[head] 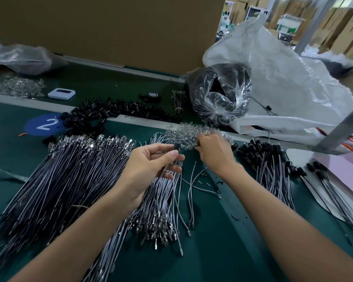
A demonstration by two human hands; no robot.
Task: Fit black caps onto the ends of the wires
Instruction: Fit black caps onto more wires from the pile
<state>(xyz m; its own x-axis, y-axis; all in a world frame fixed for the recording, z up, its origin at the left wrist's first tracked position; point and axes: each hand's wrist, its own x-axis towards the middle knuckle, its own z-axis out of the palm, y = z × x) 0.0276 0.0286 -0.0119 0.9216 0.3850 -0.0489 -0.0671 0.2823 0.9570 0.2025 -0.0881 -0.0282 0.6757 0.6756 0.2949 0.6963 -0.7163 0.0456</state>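
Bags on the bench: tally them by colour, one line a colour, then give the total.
Clear bags: 2, the clear bag at far left and the clear bag of black parts
White bags: 1, the big white bag on the right
Total: 3

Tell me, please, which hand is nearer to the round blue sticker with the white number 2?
Left. The left hand is over the grey wires, to the right of the round blue sticker. The right hand is farther right, at the clear pieces.
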